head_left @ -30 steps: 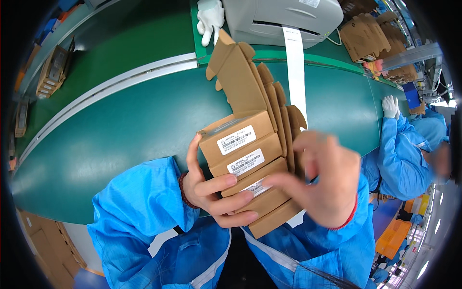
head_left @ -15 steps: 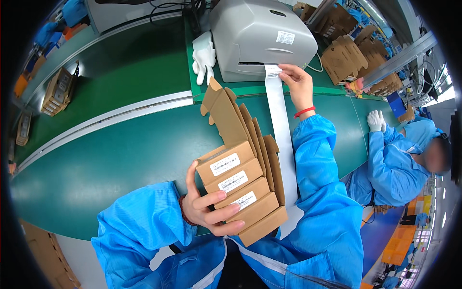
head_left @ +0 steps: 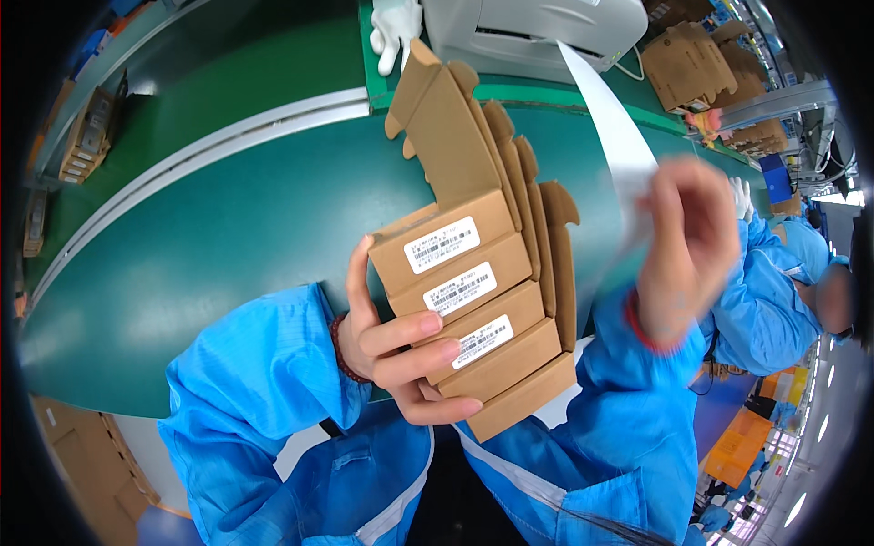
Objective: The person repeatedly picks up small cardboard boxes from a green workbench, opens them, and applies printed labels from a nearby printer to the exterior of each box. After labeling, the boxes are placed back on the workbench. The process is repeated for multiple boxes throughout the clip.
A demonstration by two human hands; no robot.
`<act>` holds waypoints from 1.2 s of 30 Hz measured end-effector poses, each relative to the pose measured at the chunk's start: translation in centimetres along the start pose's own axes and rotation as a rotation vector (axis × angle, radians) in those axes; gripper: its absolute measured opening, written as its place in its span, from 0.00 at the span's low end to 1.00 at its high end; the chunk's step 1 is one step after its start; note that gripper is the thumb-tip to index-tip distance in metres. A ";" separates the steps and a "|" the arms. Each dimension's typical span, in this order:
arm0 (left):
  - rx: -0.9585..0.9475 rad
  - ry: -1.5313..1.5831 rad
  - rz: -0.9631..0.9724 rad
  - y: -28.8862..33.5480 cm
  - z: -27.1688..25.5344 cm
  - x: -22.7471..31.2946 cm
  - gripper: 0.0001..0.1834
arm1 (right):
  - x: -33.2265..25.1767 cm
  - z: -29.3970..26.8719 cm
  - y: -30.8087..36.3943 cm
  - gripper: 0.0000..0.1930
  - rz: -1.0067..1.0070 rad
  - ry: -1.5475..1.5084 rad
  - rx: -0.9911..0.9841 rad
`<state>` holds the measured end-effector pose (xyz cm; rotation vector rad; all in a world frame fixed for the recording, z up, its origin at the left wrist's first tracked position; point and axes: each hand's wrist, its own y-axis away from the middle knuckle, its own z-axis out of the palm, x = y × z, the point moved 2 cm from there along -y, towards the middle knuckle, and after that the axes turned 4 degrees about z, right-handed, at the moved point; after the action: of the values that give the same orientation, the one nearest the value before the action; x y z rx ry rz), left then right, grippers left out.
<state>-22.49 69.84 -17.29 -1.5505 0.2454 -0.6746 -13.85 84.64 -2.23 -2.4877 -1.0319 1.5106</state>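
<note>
My left hand grips a stack of several small brown cardboard boxes, its fingers spread over the front. Their lids stand open, fanned upward and to the right. White printed labels are on three of the box faces. My right hand is up to the right of the boxes, blurred by motion, its fingers curled. Whether anything is between them does not show. A white paper strip runs from the slot of the grey label printer down beside my right hand, its lower part blurred.
A white glove lies left of the printer. Flattened brown cartons stand at the far right. A metal rail edges the green bench. At the right sits a co-worker in blue. More boxes are at the far left.
My right hand has left the printer slot and come nearer and to the right. The paper strip has swung to the right. The boxes stay in my left hand; the view has shifted slightly.
</note>
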 end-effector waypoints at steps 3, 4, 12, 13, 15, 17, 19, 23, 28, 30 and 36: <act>-0.014 -0.009 0.010 0.1 -0.1 0.1 0.15 | -2.2 -1.4 3.3 0.06 -0.146 0.121 -0.335; -0.022 -0.003 0.018 0.0 0.1 0.0 0.16 | -2.9 -1.6 4.0 0.08 -0.093 0.202 -0.376; 0.063 -0.016 0.038 -0.1 1.0 0.2 0.12 | -3.2 -0.5 5.1 0.09 -0.124 0.229 -0.623; 0.065 -0.015 0.033 -0.3 1.0 0.3 0.12 | -3.2 -0.4 5.1 0.09 -0.120 0.231 -0.622; 0.063 -0.025 0.032 -0.5 1.1 0.4 0.11 | -2.9 -0.4 5.3 0.09 -0.117 0.233 -0.620; 0.056 -0.034 0.025 -0.6 1.1 0.5 0.11 | -2.8 -0.4 5.3 0.09 -0.128 0.234 -0.617; 0.060 -0.047 0.021 -0.5 1.0 0.6 0.11 | -2.7 -0.2 5.5 0.09 -0.125 0.240 -0.613; 0.067 -0.074 0.044 -0.3 0.7 0.4 0.12 | -3.2 0.4 5.8 0.10 -0.127 0.297 -0.604; 0.023 -0.053 0.045 -0.4 0.5 0.5 0.13 | -4.3 0.7 5.8 0.14 -0.201 0.489 -0.616; 0.023 -0.060 0.052 -0.2 0.5 0.5 0.14 | -4.5 0.8 5.2 0.18 -0.230 0.543 -0.628; 0.022 -0.059 0.058 0.0 0.6 0.3 0.16 | 0.7 -0.8 -1.9 0.11 -0.131 0.167 -0.216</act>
<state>-21.92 70.19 -17.20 -1.5342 0.2366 -0.5834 -13.98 86.77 -1.63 -2.5704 -1.3609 1.1901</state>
